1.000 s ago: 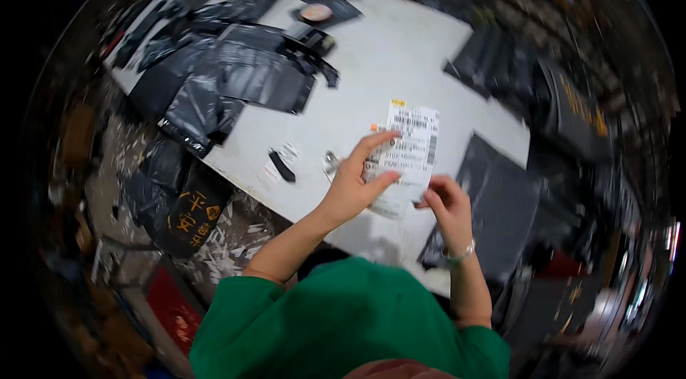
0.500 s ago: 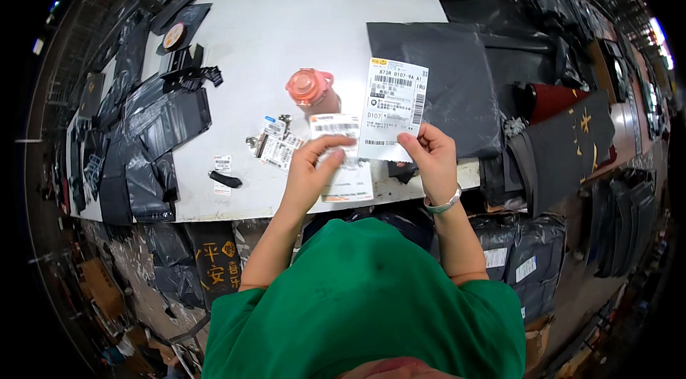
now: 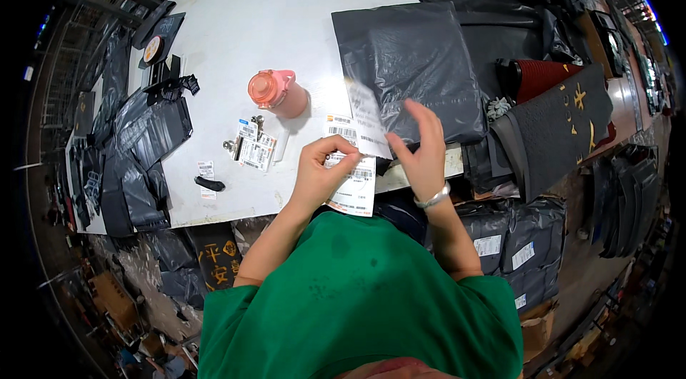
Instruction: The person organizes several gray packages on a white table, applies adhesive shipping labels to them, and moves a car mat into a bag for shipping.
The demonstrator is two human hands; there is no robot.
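My left hand (image 3: 323, 172) pinches white printed shipping labels between thumb and fingertips at the table's front edge. One label (image 3: 355, 192) hangs below the pinch and part of it shows above the fingers. Another label (image 3: 367, 120), blurred and tilted, rises from the pinch toward the right. Beside its lower right edge is my right hand (image 3: 426, 154), thumb and fingers spread apart; whether the thumb touches the paper I cannot tell. A flat dark grey plastic-wrapped package (image 3: 414, 65) lies just beyond both hands.
A pink bottle (image 3: 286, 97) stands left of the package. Nearby lie a labelled card with metal clips (image 3: 255, 147) and a small black object (image 3: 210, 184) on a label. Black bags (image 3: 161, 129) and a tape roll (image 3: 153, 49) lie left; rolled dark mats (image 3: 557, 122) are at the right.
The right hand's fingers have opened off the label, which has swung left toward my left hand. The table and its things appear shifted left in the view.
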